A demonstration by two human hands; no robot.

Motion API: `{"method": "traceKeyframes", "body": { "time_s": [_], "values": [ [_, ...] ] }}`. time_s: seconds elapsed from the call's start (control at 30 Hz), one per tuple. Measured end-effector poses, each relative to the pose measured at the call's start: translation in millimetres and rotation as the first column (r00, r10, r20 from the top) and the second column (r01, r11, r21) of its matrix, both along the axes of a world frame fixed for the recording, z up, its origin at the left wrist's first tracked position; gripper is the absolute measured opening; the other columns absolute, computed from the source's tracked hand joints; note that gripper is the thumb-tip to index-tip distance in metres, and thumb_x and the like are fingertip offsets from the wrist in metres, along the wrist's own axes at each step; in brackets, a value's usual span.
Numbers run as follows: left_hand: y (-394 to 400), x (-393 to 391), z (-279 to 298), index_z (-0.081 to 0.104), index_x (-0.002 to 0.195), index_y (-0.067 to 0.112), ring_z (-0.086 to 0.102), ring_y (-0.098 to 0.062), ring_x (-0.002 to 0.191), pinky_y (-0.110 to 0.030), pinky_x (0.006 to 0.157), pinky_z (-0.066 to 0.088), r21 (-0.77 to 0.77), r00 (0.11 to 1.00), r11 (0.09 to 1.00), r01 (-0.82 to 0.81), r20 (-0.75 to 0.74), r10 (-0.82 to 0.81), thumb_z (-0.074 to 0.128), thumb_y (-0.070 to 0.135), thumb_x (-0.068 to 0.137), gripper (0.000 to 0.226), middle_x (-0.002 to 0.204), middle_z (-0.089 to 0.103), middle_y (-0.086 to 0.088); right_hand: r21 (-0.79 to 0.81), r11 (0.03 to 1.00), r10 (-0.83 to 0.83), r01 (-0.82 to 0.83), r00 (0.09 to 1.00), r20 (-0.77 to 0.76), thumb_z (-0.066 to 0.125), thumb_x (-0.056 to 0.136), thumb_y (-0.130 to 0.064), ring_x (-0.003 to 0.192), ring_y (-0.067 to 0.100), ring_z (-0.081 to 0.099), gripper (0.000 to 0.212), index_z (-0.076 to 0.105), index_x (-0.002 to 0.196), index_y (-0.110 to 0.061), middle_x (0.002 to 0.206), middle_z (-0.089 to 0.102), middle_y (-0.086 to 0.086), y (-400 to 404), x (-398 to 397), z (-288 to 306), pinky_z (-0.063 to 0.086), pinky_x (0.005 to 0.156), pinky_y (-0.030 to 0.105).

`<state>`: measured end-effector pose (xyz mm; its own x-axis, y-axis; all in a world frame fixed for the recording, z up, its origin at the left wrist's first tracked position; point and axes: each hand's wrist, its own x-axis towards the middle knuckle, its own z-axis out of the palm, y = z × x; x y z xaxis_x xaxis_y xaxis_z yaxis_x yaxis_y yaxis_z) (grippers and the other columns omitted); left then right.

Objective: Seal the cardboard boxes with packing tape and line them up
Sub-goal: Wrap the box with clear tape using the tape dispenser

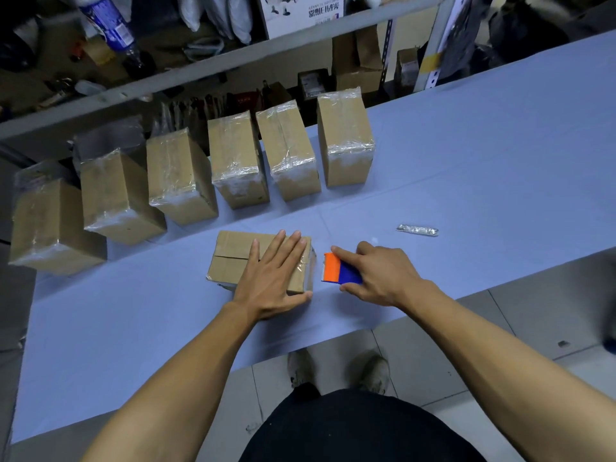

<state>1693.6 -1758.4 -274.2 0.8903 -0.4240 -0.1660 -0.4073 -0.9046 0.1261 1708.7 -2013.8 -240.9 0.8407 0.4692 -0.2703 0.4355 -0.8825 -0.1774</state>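
A small cardboard box (pixel 233 258) lies flat on the blue table (pixel 466 181) in front of me, its top flaps closed along a middle seam. My left hand (pixel 276 278) presses flat on its right half, fingers straight, thumb at the near right corner. Clear tape shows on the box's right end. Just right of the box, my right hand (pixel 376 275) grips an orange and blue tape dispenser (pixel 338 270), its orange end facing the box. Several taped boxes (pixel 345 141) stand in a row along the table's far edge.
A small silvery strip (pixel 417 230) lies on the table beyond my right hand. Metal shelving (pixel 200 71) with bottles, bags and cartons runs behind the row. The tiled floor and my shoes show past the table's near edge.
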Motion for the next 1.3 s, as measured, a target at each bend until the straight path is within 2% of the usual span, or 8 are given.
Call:
{"method": "traceKeyframes", "body": {
  "time_s": [0.17,0.33,0.53,0.63,0.8,1.07,1.17,1.3],
  "values": [
    [-8,0,10,0.007,0.157,0.030,-0.014,-0.007,0.150,-0.053,0.117,-0.012,-0.114,0.989,0.987,-0.109,-0.113,0.096,0.024,0.078,0.082,0.091,0.163,-0.004,0.016,-0.101,0.995,-0.015,0.018,1.000,0.026,0.061,0.087,-0.045,0.092,0.033,0.063,0.057,0.043,0.138,-0.027,0.115,0.055,0.008,51,3,12,0.032,0.064,0.033],
    [-20,-1,8,0.022,0.155,0.029,-0.001,-0.011,0.151,-0.055,0.118,-0.005,-0.180,0.976,0.960,-0.213,-0.074,0.203,0.016,0.053,0.094,0.066,0.163,0.016,0.013,-0.162,0.984,-0.065,0.072,0.997,0.047,0.055,0.091,-0.030,0.088,0.027,0.063,0.030,0.055,0.117,-0.015,0.112,0.057,0.009,79,4,29,0.032,0.063,0.032],
    [-26,1,9,0.031,0.152,0.025,0.008,-0.016,0.150,-0.057,0.118,0.000,-0.208,0.965,0.943,-0.260,-0.067,0.252,0.041,0.037,0.100,0.054,0.160,0.024,0.008,-0.199,0.973,-0.105,0.114,0.993,0.054,0.055,0.093,-0.026,0.095,0.023,0.062,0.025,0.059,0.114,-0.015,0.113,0.059,0.008,89,6,37,0.034,0.065,0.031],
    [-31,2,12,0.039,0.145,0.026,0.022,-0.019,0.143,-0.061,0.115,0.010,-0.205,0.961,0.940,-0.273,-0.020,0.275,0.048,0.036,0.095,0.052,0.150,0.034,0.005,-0.178,0.974,-0.140,0.142,0.990,0.020,0.060,0.091,-0.026,0.096,0.024,0.064,0.032,0.054,0.121,-0.016,0.117,0.056,0.008,85,-3,22,0.034,0.065,0.031],
    [-46,13,18,0.040,0.142,0.034,0.031,-0.022,0.130,-0.049,0.105,0.022,-0.069,0.904,0.901,-0.428,-0.026,0.427,0.052,0.040,0.087,0.057,0.137,0.042,0.004,-0.080,0.959,-0.279,0.272,0.955,-0.103,0.059,0.088,-0.050,0.094,0.035,0.065,0.051,0.047,0.128,-0.020,0.114,0.056,0.010,67,-32,-10,0.037,0.067,0.035],
    [16,35,37,0.037,0.147,0.035,0.033,-0.020,0.139,-0.043,0.105,0.020,-0.023,0.935,0.957,-0.290,-0.221,0.278,0.042,0.064,0.087,0.067,0.150,0.044,0.007,0.152,0.899,-0.397,0.412,0.910,-0.116,0.059,0.085,-0.060,0.100,0.030,0.060,0.066,0.039,0.142,-0.033,0.114,0.057,0.005,36,-17,5,0.040,0.070,0.032],
    [22,38,42,0.052,0.133,0.033,0.049,-0.025,0.126,-0.041,0.099,0.037,0.053,0.912,0.949,-0.311,-0.263,0.314,0.052,0.066,0.086,0.058,0.136,0.058,0.003,0.252,0.850,-0.441,0.462,0.887,-0.138,0.058,0.085,-0.061,0.109,0.026,0.057,0.068,0.038,0.145,-0.035,0.118,0.059,0.002,30,-10,12,0.039,0.074,0.032],
    [8,18,37,0.058,0.097,0.029,0.060,-0.027,0.103,-0.037,0.081,0.048,-0.059,0.791,0.849,-0.525,-0.403,0.461,0.049,0.077,0.079,0.053,0.113,0.067,-0.002,0.350,0.822,-0.424,0.450,0.893,-0.152,0.060,0.085,-0.062,0.114,0.022,0.056,0.068,0.040,0.146,-0.038,0.119,0.061,-0.001,25,-4,26,0.042,0.079,0.033]
  ]
}}
